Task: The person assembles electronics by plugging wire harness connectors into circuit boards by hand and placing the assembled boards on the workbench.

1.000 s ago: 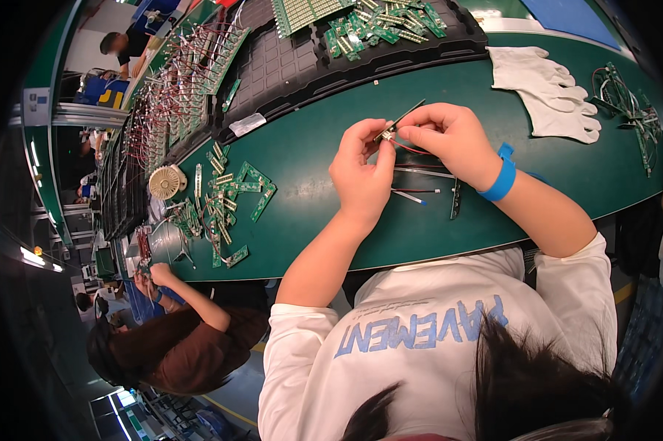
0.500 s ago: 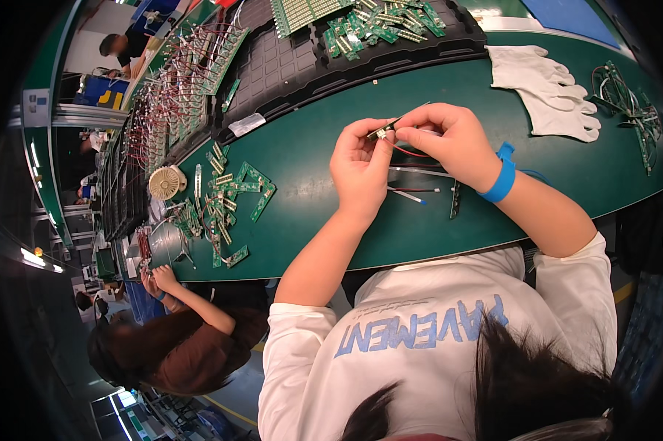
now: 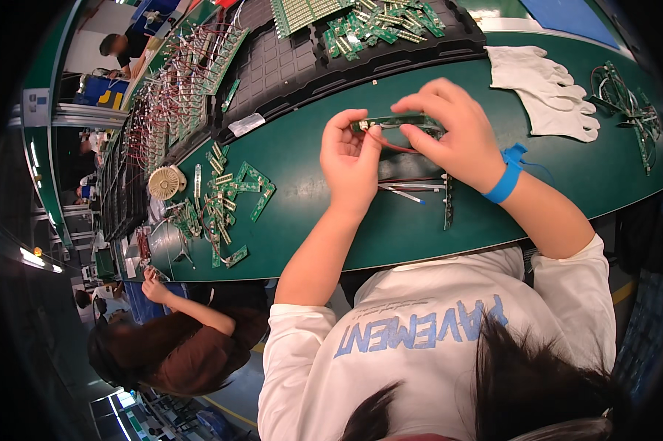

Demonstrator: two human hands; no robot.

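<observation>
Head view: I saw both hands raised over the middle of the green table [image 3: 309, 154].
Left hand [image 3: 350, 165]: I saw it pinching the left end of a narrow green circuit strip [image 3: 394, 121].
Right hand [image 3: 456, 136]: closed on the strip's right end.
Red wire [image 3: 390, 145]: hung beneath the strip.
White gloves [image 3: 541, 84]: near the far right edge.
</observation>
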